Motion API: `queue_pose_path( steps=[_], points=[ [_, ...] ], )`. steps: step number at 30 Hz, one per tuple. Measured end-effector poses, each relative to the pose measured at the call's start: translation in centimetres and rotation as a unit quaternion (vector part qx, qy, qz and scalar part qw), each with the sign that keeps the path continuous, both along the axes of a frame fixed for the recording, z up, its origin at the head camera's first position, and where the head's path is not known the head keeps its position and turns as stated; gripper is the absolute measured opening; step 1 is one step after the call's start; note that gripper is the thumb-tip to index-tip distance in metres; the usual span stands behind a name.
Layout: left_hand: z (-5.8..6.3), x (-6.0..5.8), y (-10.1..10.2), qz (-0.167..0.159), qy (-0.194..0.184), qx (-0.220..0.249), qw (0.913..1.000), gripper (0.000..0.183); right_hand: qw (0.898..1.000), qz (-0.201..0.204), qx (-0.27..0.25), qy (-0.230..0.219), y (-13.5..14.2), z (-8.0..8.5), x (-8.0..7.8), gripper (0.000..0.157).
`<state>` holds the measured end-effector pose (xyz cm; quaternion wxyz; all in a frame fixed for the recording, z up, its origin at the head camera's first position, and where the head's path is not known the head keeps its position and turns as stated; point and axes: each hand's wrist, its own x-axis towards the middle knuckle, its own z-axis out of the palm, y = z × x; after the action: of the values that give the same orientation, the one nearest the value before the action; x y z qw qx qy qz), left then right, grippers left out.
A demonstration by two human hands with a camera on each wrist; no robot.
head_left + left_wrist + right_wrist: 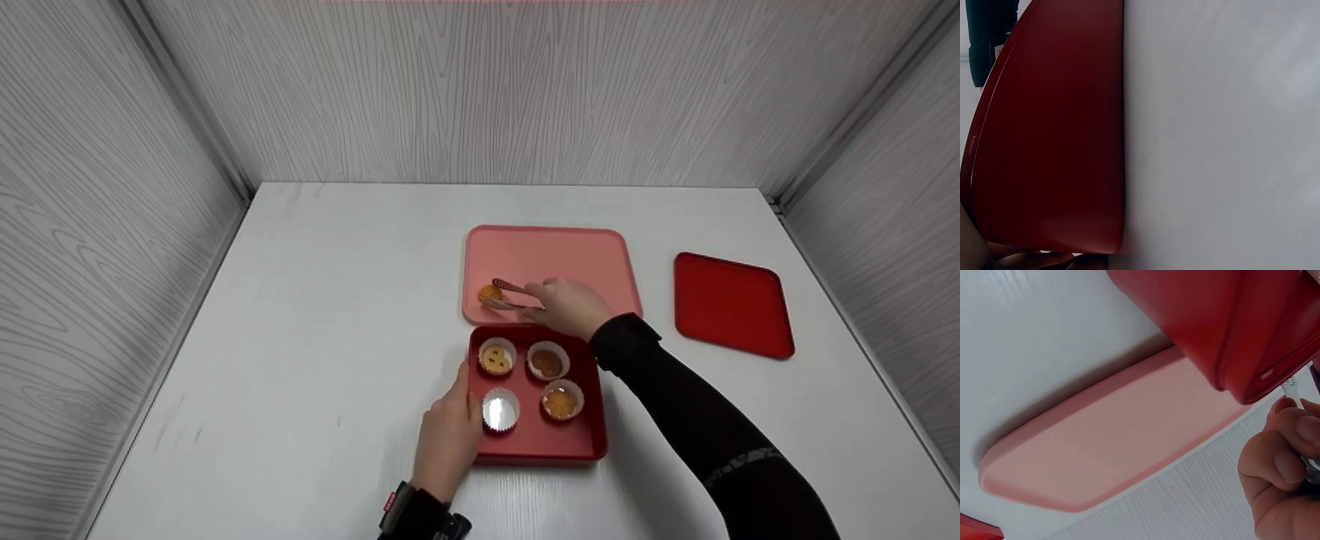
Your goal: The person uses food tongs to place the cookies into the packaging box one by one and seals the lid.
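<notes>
My right hand [574,306] grips metal tongs [511,286] low over the pink tray [547,255]. Between the tong tips sits a small round golden-brown cookie [490,294], near the tray's left front corner. My left hand [450,427] holds the left side of a deep red box [536,450], its thumb at the rim. In the box stand several pleated baking cups. One at the back left holds a cookie with holes [496,359], the back right a brown cookie [547,364], the front right a flower-shaped cookie [559,403]. The front left cup [500,411] shows its bare silvery inside.
A flat dark red tray [731,304] lies to the right on the white table [337,300]. The box stands right against the pink tray's front edge. Grey wood-grain panels [487,90] enclose the table at the back and both sides.
</notes>
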<state>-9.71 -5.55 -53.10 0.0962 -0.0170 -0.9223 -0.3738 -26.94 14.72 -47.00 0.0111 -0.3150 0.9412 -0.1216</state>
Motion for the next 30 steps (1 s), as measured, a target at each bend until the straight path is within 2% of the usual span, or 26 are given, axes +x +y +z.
queue_pose_path(
  steps=[5,11,22,30],
  points=[
    [-0.1,-0.1,-0.1,0.0,0.003,0.0,1.0,0.051,1.0,-0.013,0.009,-0.011,-0.4,0.0,-0.1,0.036],
    [-0.2,-0.2,-0.2,0.002,-0.002,0.0,1.0,0.051,1.0,-0.009,0.02,0.006,-0.8,0.1,-0.2,0.037],
    [-0.2,-0.2,-0.3,0.003,-0.003,0.0,1.0,0.052,0.996,-0.01,0.06,0.065,-1.6,0.2,-0.1,0.034],
    [-0.3,-0.2,-0.3,0.0,-0.004,0.001,1.0,0.052,0.989,0.0,0.057,0.14,-1.7,-0.8,-0.3,0.033]
  ],
)
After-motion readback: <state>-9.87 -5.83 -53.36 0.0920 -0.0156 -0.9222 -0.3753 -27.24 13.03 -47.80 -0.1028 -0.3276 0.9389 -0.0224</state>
